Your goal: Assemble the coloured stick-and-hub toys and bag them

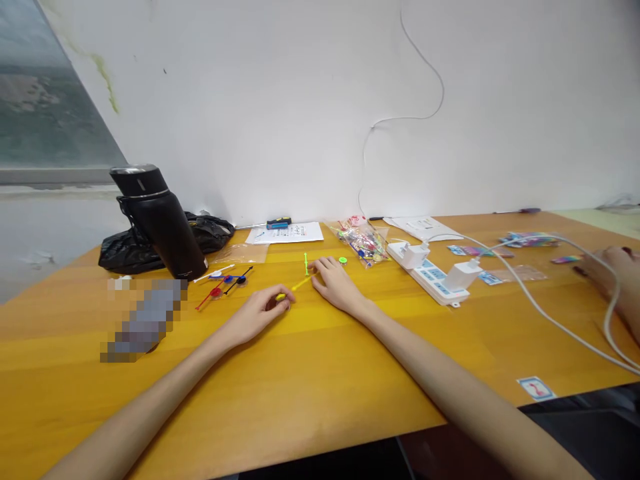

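My left hand (261,312) rests low over the table with thumb and fingers closed around a small yellow round piece (281,297). My right hand (336,285) lies to its right, fingers bent, gripping one end of a thin yellow plastic arrow (302,283); the other end points at my left fingertips. Just beyond my right fingertips is a green arrow (306,265). A green round piece (343,260) sits behind that hand. Left of my hands are several arrow spinners on round bases, including a red one (215,292), a black one (241,280) and a white one (216,274).
A black bottle (167,227) stands at left before a black plastic bag (213,233). Behind lie a screwdriver (278,222), papers (300,233) and a bag of colourful parts (364,241). A power strip (433,280) with white cables is right; another person's hand (607,273) is farther right.
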`<act>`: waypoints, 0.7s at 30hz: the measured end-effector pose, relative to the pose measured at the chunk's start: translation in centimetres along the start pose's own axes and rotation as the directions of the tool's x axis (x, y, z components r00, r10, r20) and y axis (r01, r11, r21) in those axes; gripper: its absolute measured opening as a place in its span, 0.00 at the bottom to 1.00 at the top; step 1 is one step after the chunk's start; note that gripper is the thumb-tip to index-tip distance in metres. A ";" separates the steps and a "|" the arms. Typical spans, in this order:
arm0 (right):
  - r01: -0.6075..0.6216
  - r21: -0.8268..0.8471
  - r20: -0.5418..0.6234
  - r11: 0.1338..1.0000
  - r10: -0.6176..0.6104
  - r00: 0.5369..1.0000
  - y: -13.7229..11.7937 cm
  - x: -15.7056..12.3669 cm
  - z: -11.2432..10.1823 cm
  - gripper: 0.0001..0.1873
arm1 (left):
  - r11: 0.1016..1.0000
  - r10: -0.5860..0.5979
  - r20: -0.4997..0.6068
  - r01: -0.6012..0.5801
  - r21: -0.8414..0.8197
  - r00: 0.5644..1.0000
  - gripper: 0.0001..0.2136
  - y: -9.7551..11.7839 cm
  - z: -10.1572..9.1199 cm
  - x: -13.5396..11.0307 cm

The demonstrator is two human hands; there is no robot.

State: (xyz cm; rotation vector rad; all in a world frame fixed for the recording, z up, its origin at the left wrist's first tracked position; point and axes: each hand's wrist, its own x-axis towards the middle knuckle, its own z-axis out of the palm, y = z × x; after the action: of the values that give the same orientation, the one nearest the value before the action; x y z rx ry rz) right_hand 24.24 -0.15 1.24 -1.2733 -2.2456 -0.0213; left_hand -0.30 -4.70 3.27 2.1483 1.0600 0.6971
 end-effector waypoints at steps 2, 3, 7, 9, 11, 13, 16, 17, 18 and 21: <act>0.011 0.011 -0.010 1.000 -0.010 1.000 -0.1 -0.1 -0.2 0.08 | 1.000 0.002 0.002 -0.002 0.000 1.000 0.13 0.1 0.0 0.0; 0.013 0.021 -0.016 1.000 -0.013 1.000 -0.1 -0.1 -0.3 0.07 | 1.000 0.003 0.002 -0.003 0.000 1.000 0.13 0.2 0.0 -0.1; 0.094 0.096 -0.006 0.991 -0.094 0.996 -0.3 -0.2 -0.5 0.06 | 1.000 0.012 -0.009 -0.012 -0.012 1.000 0.14 0.1 -0.1 -0.1; 0.133 0.139 0.016 0.981 -0.137 0.990 -0.3 -0.2 -0.5 0.05 | 1.000 0.014 -0.015 -0.014 -0.017 1.000 0.14 -0.1 -0.1 -0.1; 0.139 0.170 0.029 0.976 -0.146 0.989 -0.3 -0.2 -0.4 0.06 | 1.000 0.013 -0.026 -0.014 -0.021 1.000 0.14 -0.4 -0.2 0.0; 0.133 0.193 0.038 0.972 -0.142 0.989 -0.3 -0.1 -0.3 0.06 | 0.999 0.011 -0.042 -0.012 -0.038 0.999 0.15 -0.6 -0.2 0.0; 0.076 0.210 0.036 0.975 -0.085 0.996 -0.3 0.0 -0.3 0.05 | 0.995 0.006 -0.072 -0.013 -0.102 0.997 0.17 -0.8 -0.3 0.1; 0.040 0.220 0.029 0.975 -0.047 0.998 -0.2 0.0 -0.3 0.05 | 0.991 0.001 -0.082 -0.012 -0.130 0.997 0.17 -1.0 -0.4 0.2; 0.006 0.240 0.018 0.971 -0.011 1.000 -0.2 0.0 -0.3 0.05 | 0.988 -0.005 -0.092 -0.010 -0.156 0.996 0.18 -1.1 -0.4 0.3; -0.024 0.356 -0.049 0.934 0.044 0.998 -0.3 0.0 -0.5 0.05 | 0.977 -0.020 -0.120 -0.007 -0.215 0.993 0.20 -1.7 -0.5 0.6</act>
State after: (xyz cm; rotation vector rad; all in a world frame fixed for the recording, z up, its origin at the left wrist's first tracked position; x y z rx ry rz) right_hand 24.23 -0.45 1.79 -1.0983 -2.0602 0.3442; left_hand -1.13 -3.29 2.43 1.9369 1.0038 0.9065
